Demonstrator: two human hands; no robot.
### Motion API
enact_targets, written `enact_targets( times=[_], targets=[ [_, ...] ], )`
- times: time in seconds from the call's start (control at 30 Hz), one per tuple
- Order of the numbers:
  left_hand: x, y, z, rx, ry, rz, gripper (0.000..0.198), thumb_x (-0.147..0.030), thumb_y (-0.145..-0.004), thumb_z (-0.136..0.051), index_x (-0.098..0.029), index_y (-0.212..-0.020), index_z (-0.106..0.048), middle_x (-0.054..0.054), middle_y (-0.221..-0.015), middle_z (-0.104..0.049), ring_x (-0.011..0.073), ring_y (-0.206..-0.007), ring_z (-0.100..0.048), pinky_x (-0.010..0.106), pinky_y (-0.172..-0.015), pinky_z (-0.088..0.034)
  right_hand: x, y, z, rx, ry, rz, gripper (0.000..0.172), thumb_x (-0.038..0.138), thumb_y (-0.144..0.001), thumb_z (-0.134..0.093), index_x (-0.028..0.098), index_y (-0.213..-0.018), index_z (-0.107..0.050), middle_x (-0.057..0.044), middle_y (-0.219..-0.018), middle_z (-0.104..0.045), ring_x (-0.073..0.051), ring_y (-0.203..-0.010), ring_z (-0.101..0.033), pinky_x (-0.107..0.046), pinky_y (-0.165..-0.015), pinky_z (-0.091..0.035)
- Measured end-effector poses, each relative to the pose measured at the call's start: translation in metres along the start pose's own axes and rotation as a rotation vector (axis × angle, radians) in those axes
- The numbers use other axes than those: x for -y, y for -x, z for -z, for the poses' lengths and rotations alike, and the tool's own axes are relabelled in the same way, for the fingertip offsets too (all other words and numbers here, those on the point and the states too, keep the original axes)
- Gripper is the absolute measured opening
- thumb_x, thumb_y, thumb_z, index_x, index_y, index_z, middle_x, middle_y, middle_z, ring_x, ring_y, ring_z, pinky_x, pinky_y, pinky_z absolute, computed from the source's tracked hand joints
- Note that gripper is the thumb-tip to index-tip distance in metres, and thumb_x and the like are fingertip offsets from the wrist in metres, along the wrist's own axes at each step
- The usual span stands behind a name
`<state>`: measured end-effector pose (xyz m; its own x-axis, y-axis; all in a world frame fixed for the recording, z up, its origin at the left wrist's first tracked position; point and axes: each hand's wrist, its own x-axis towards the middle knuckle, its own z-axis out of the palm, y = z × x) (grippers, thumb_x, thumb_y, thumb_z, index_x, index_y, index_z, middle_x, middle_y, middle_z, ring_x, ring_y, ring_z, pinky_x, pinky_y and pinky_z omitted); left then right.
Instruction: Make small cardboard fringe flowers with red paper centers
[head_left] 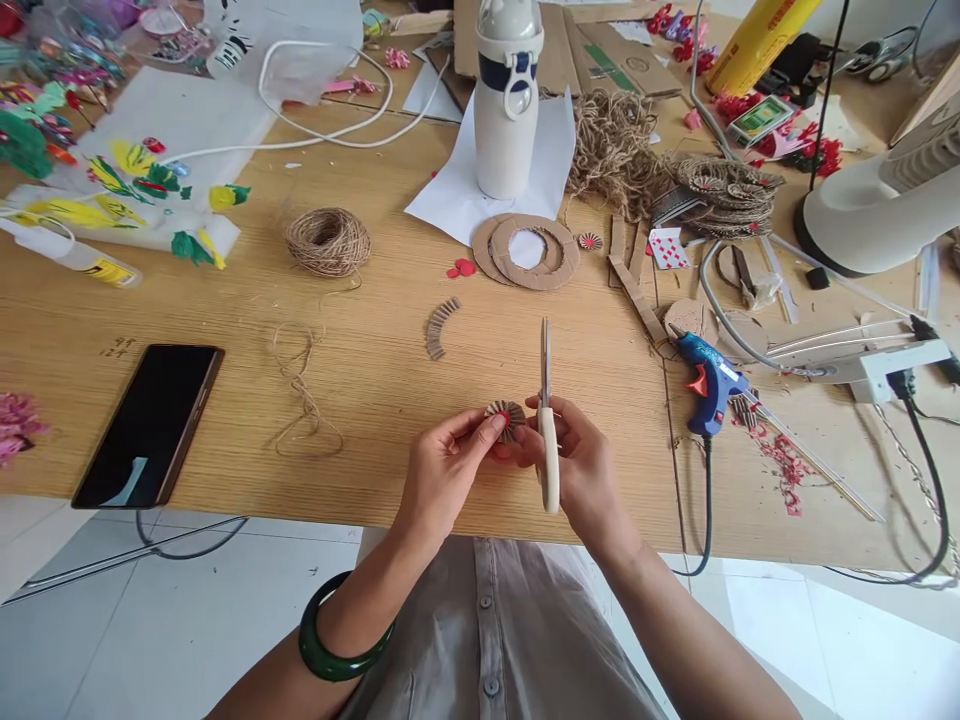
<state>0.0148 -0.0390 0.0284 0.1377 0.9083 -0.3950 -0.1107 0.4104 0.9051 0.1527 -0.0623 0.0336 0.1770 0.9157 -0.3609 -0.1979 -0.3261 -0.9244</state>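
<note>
My left hand (pixel 442 470) pinches a small round corrugated-cardboard rosette with a red centre (pixel 505 417) just above the table's near edge. My right hand (pixel 581 470) is closed round the white handles of a pair of scissors (pixel 547 420), blades shut and pointing away from me; its fingertips also touch the rosette. A green bangle (pixel 334 645) sits on my left wrist. A curved strip of corrugated cardboard (pixel 441 327) lies on the wooden table (pixel 375 360) just beyond my hands.
A black phone (pixel 150 425) lies near left. A twine ball (pixel 328 241), loose twine (pixel 300 390), cardboard rings (pixel 527 252) and a white bottle (pixel 508 100) stand further back. To the right lies a blue glue gun (pixel 709 375) with cord, then a power strip (pixel 892 365); a white appliance (pixel 877 200) stands behind it.
</note>
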Motion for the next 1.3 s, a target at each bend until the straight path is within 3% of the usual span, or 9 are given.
enact_targets(
  times=[0.1, 0.27, 0.43, 0.57, 0.7, 0.9, 1.0, 1.17, 1.3],
  targets=[
    [-0.003, 0.001, 0.004, 0.009, -0.125, -0.040, 0.023, -0.041, -0.082, -0.073, -0.018, -0.085, -0.076, 0.000, -0.076, -0.073, 0.0132, -0.065, -0.065, 0.022, -0.067, -0.053, 0.004, 0.001, 0.001, -0.017, -0.004, -0.003, 0.045, 0.040, -0.073, -0.080, 0.018, -0.106, -0.059, 0.001, -0.076, -0.064, -0.011, -0.059, -0.056, -0.025, -0.056, -0.046],
    [-0.006, 0.004, 0.005, 0.081, -0.161, -0.034, 0.022, -0.039, -0.081, -0.074, -0.018, -0.090, -0.077, 0.002, -0.086, -0.076, 0.0145, -0.065, -0.067, 0.024, -0.066, -0.054, 0.006, -0.001, 0.002, -0.027, 0.021, 0.046, 0.044, 0.040, -0.075, -0.079, 0.017, -0.106, -0.058, 0.002, -0.076, -0.062, -0.011, -0.061, -0.055, -0.026, -0.056, -0.045],
    [-0.005, 0.005, -0.002, 0.069, -0.011, -0.028, 0.028, -0.037, -0.080, -0.076, -0.019, -0.101, -0.075, 0.005, -0.100, -0.076, 0.0191, -0.089, -0.071, 0.026, -0.078, -0.058, 0.001, -0.004, -0.002, -0.088, 0.006, 0.066, 0.043, 0.037, -0.075, -0.079, 0.018, -0.108, -0.058, 0.001, -0.077, -0.064, -0.013, -0.063, -0.059, -0.029, -0.062, -0.051],
    [0.002, 0.003, -0.006, 0.049, 0.150, 0.020, 0.025, -0.033, -0.078, -0.079, -0.017, -0.097, -0.073, 0.004, -0.095, -0.076, 0.0157, -0.083, -0.070, 0.027, -0.079, -0.059, -0.001, -0.004, -0.005, -0.125, -0.041, 0.065, 0.044, 0.035, -0.074, -0.080, 0.019, -0.109, -0.059, 0.002, -0.079, -0.063, -0.013, -0.062, -0.061, -0.029, -0.060, -0.052],
    [0.005, -0.003, -0.006, -0.032, 0.218, 0.032, 0.021, -0.032, -0.076, -0.080, -0.016, -0.088, -0.072, 0.003, -0.090, -0.074, 0.0151, -0.083, -0.069, 0.026, -0.075, -0.059, -0.002, -0.002, -0.008, -0.076, -0.060, 0.039, 0.043, 0.035, -0.074, -0.081, 0.020, -0.109, -0.060, 0.002, -0.080, -0.063, -0.014, -0.068, -0.062, -0.030, -0.066, -0.054],
    [0.003, -0.003, -0.004, -0.027, 0.175, -0.012, 0.016, -0.031, -0.078, -0.079, -0.018, -0.086, -0.073, 0.001, -0.089, -0.074, 0.0124, -0.085, -0.068, 0.021, -0.079, -0.056, -0.001, 0.002, -0.006, 0.017, 0.010, 0.002, 0.046, 0.041, -0.072, -0.082, 0.019, -0.107, -0.061, 0.000, -0.080, -0.063, -0.015, -0.068, -0.059, -0.030, -0.066, -0.051],
    [0.000, -0.002, -0.002, -0.038, 0.190, 0.013, 0.016, -0.031, -0.077, -0.080, -0.018, -0.084, -0.073, 0.000, -0.087, -0.073, 0.0119, -0.083, -0.068, 0.019, -0.075, -0.056, 0.005, 0.005, 0.003, 0.085, 0.133, 0.002, 0.046, 0.046, -0.074, -0.081, 0.018, -0.105, -0.061, 0.001, -0.075, -0.060, -0.015, -0.069, -0.056, -0.029, -0.063, -0.046],
    [-0.011, -0.002, 0.002, 0.009, 0.220, 0.085, 0.015, -0.030, -0.077, -0.079, -0.017, -0.079, -0.071, -0.003, -0.076, -0.069, 0.0093, -0.065, -0.064, 0.021, -0.066, -0.058, 0.018, 0.015, 0.026, 0.230, 0.409, -0.028, 0.047, 0.050, -0.074, -0.079, 0.018, -0.104, -0.062, 0.002, -0.074, -0.054, -0.015, -0.069, -0.049, -0.029, -0.063, -0.038],
    [-0.016, -0.001, 0.003, 0.046, 0.243, 0.102, 0.015, -0.028, -0.077, -0.079, -0.016, -0.075, -0.070, -0.002, -0.074, -0.067, 0.0103, -0.066, -0.064, 0.023, -0.067, -0.059, 0.021, 0.022, 0.037, 0.321, 0.497, -0.109, 0.050, 0.053, -0.076, -0.077, 0.019, -0.109, -0.062, 0.003, -0.073, -0.049, -0.015, -0.068, -0.045, -0.030, -0.063, -0.036]
  ],
)
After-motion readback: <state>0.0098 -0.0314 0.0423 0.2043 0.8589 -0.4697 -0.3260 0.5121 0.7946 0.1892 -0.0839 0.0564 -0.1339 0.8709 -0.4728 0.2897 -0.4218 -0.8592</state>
